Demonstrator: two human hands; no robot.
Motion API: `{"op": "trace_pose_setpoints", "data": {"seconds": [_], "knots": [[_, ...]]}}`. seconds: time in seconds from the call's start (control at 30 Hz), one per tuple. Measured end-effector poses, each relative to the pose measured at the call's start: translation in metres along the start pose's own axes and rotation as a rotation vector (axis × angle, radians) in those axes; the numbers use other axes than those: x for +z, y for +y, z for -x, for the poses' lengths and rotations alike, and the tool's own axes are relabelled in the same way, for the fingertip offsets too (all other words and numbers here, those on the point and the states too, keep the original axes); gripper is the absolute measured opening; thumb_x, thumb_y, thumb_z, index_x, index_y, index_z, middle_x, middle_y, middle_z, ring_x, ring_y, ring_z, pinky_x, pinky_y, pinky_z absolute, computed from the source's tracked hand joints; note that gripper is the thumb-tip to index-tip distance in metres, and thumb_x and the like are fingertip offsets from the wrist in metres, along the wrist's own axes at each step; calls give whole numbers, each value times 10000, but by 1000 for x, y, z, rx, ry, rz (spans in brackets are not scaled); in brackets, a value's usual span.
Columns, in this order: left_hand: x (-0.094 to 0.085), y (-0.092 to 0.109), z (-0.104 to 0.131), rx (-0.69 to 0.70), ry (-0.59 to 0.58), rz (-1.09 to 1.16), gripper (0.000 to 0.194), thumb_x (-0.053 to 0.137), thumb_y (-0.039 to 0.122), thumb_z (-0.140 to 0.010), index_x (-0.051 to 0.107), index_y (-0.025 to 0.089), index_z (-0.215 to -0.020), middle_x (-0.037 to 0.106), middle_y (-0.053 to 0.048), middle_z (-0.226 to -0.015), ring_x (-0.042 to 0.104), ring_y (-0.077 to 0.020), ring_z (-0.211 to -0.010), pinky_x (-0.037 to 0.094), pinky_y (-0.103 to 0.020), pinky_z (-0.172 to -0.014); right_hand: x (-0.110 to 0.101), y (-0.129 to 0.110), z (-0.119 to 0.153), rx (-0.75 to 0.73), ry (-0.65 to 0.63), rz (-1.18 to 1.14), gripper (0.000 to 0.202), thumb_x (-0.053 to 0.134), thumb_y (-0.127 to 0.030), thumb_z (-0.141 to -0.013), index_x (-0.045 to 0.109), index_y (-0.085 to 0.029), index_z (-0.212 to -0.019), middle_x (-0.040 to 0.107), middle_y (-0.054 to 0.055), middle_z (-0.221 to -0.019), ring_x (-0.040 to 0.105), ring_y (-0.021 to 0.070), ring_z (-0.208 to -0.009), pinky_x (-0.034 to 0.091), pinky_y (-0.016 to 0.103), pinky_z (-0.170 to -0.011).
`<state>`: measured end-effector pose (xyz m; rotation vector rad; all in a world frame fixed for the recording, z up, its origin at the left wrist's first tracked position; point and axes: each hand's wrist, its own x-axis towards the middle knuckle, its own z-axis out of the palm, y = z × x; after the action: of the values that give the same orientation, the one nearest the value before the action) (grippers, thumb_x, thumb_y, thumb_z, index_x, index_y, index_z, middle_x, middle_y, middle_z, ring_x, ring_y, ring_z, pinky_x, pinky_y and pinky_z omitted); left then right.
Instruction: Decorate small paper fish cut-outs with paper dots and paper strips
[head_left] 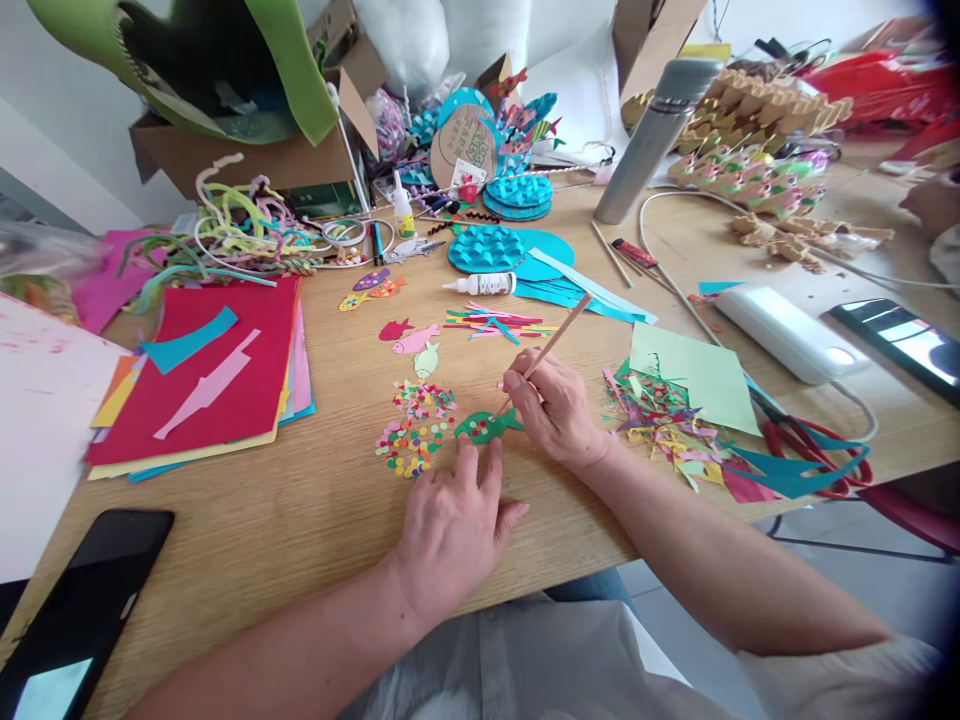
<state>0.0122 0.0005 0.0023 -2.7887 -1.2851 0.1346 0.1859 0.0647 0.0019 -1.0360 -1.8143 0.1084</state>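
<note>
A green paper fish (484, 427) with red dots on it lies flat on the wooden table. My right hand (553, 405) pinches a thin wooden stick (562, 332), whose lower tip meets the fish near its tail. Two fingertips of my left hand (455, 515) rest on the fish's lower edge, with the thumb spread to the side. Just left of the fish are small colourful paper dots (411, 445) and bits of confetti (424, 399). Above these lie a pale green fish (426, 360), a pink fish (416, 340) and a red fish (394, 329).
Stacked coloured paper (217, 370) and a phone (90, 610) lie left. A glue bottle (487, 284) and paper strips (499, 322) are beyond the fish. Paper scraps (667, 410), red-handled scissors (806, 450) and a white power bank (791, 330) sit right. A grey flask (649, 145) stands behind.
</note>
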Motion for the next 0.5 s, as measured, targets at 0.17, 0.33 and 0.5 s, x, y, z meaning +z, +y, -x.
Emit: {"op": "trace_pose_setpoints", "data": {"seconds": [0.17,0.33,0.5], "knots": [[-1,0,-1,-1,-4,-1,599,332,498,-967,365,178,-1472,491,-212,-1356,659,-207,-749,525,-366,-676,-1,-1,0,1,-9,1,231,418,-140,-942,447,-215,-726,506,11,-637,457,147,-602,372,302,-595],[-1,0,-1,3,-4,2,599,333,497,-967,367,175,-1470,496,-215,-1349,660,-213,-751,525,-371,-671,-1,-1,0,1,-13,-14,235,423,-137,-939,444,-214,-718,505,11,-638,451,143,-597,370,301,-593],[-1,0,0,4,0,5,602,335,500,-965,368,175,-1471,507,-216,-1335,660,-218,-752,524,-371,-671,-1,-1,1,0,-23,-19,230,418,-147,-940,442,-217,-723,502,9,-643,452,141,-597,372,302,-591]]}}
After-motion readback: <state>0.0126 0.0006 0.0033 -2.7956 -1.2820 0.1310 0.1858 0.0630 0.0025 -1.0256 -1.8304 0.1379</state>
